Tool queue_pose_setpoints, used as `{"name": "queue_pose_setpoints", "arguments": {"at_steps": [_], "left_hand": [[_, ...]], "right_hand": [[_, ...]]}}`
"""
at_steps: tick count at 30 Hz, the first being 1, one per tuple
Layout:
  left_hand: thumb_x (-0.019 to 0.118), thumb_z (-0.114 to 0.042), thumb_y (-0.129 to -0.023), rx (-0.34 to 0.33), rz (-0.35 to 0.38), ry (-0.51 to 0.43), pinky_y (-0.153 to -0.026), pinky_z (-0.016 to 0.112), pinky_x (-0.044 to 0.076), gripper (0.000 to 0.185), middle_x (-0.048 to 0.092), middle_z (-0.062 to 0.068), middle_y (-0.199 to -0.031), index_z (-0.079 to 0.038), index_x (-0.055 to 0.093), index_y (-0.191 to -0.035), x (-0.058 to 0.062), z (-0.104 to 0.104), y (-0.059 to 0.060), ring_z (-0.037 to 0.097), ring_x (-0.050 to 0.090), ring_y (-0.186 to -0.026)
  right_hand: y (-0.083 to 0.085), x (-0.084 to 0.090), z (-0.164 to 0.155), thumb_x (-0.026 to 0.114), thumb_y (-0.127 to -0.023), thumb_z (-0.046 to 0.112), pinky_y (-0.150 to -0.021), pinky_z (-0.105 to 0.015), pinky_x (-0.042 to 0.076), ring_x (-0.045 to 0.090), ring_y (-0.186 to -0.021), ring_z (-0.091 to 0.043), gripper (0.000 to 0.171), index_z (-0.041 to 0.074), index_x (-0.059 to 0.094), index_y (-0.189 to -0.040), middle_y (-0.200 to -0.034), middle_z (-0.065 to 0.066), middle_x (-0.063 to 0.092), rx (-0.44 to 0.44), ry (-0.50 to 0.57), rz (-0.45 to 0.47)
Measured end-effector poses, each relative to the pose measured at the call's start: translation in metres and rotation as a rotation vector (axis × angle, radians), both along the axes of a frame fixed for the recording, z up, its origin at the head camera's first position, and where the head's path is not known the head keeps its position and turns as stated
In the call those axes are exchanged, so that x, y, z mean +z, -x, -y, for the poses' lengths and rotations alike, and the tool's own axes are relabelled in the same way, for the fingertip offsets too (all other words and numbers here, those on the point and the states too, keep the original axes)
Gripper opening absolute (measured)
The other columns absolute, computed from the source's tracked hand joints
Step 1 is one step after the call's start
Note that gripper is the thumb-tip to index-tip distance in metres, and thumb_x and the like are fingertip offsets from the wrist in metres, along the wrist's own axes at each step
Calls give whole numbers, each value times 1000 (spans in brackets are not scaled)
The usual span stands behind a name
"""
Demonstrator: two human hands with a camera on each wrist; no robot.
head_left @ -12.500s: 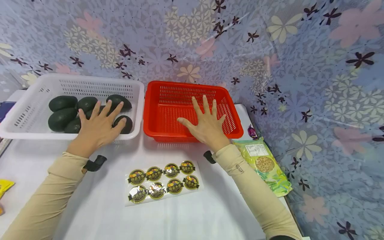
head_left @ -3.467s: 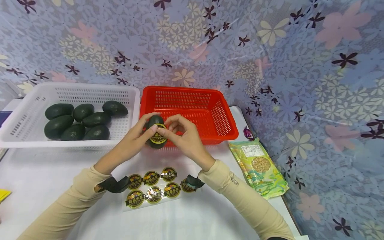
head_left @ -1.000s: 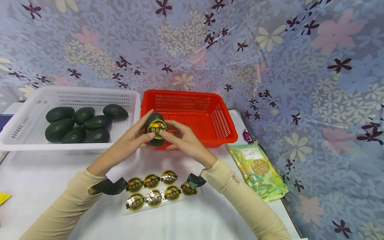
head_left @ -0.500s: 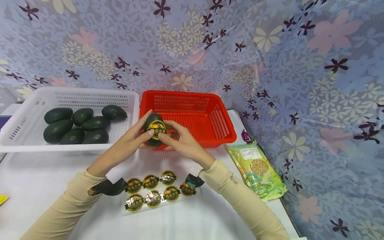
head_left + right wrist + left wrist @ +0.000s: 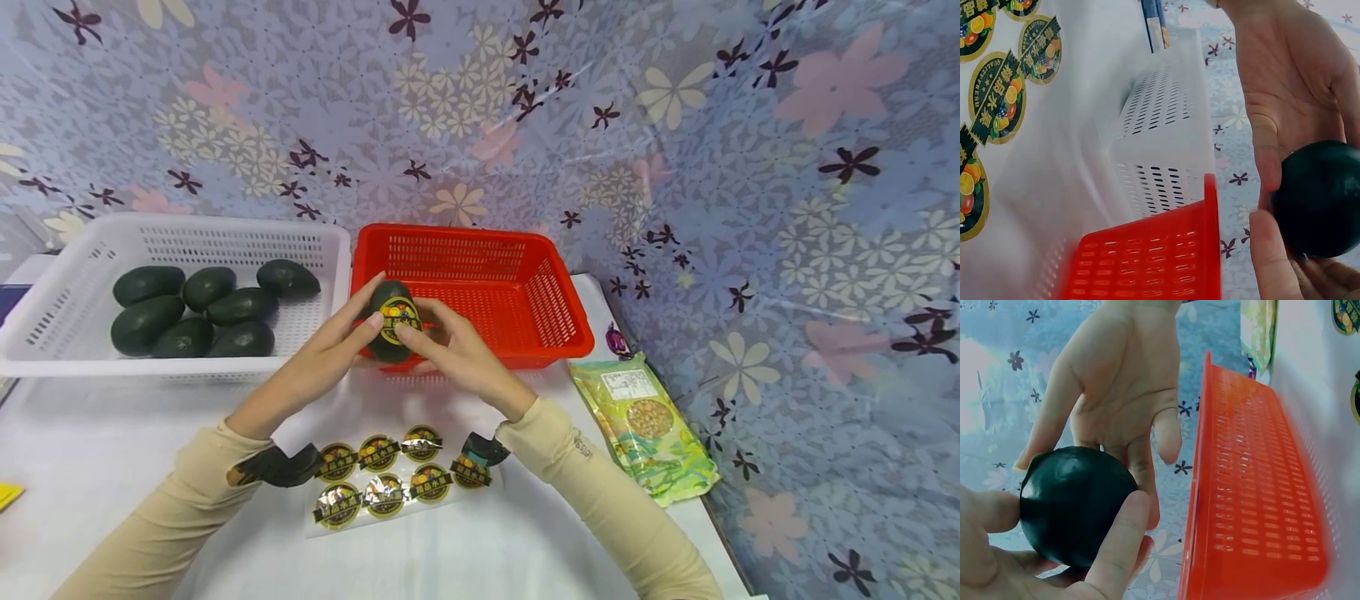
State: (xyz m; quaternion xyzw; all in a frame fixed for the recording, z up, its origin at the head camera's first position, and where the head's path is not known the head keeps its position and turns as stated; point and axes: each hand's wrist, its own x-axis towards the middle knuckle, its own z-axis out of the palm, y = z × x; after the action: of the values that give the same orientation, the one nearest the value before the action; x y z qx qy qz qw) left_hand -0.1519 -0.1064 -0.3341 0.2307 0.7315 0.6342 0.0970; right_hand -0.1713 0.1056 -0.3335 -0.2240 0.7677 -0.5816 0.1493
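While both hands' fingers (image 5: 375, 321) still pinch the avocado (image 5: 389, 321), its sticker (image 5: 398, 315) (gold-rimmed) has turned rightward.

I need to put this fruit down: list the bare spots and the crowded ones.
Free: the red basket, and the white tabletop between the white basket and the sticker sheet. Crowded: the white basket's left half with dark fruits.
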Motion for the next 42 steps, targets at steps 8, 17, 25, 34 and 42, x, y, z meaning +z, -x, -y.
{"name": "queue_pose_setpoints", "arguments": {"at_steps": [8, 17, 25, 34, 42], "left_hand": [[48, -23, -107, 49, -12, 57, -94, 42, 58, 65, 35, 22, -154, -24, 14, -162, -10, -2, 8, 42, 56, -130], [56, -18, -103, 157, -50, 158, -100, 54, 54, 71, 40, 24, -153, -19, 16, -162, -8, 10, 6, 43, 55, -132], [56, -21, -102, 215, -20, 213, -108, 62, 44, 73, 40, 24, -154, -17, 14, -161, -1, 21, 8, 45, 49, -136], [55, -21, -102, 340, -23, 434, -114, 62, 37, 79, 36, 29, -155, -9, 5, -162, 1, 43, 20, 47, 41, -142], [48, -30, -105, 387, -12, 699, -109, 70, 35, 77, 30, 42, -151, 5, 6, -158, -1, 96, 36, 59, 37, -136]], "right_hand": [[8, -12, 2, 60, -101, 33, -87, -48, 61, 68, -114, -27, 54, 11, 44, -147, -142, -10, 57, -90, -26, -9], [29, -11, -7, 66, -95, 42, -81, -42, 62, 66, -107, -24, 55, 15, 52, -140, -133, -6, 61, -195, -98, -17], [41, -8, -13, 68, -91, 48, -93, -40, 55, 61, -116, -26, 62, 15, 52, -141, -128, -7, 63, -255, -473, -112], [43, -16, -17, 61, -100, 36, -112, -52, 43, 52, -133, -32, 56, 14, 45, -149, -148, -12, 52, -209, -572, -170], [39, -10, -16, 61, -101, 31, -107, -47, 48, 56, -126, -30, 42, 13, 56, -139, -141, -10, 58, -207, -516, -215]]}}
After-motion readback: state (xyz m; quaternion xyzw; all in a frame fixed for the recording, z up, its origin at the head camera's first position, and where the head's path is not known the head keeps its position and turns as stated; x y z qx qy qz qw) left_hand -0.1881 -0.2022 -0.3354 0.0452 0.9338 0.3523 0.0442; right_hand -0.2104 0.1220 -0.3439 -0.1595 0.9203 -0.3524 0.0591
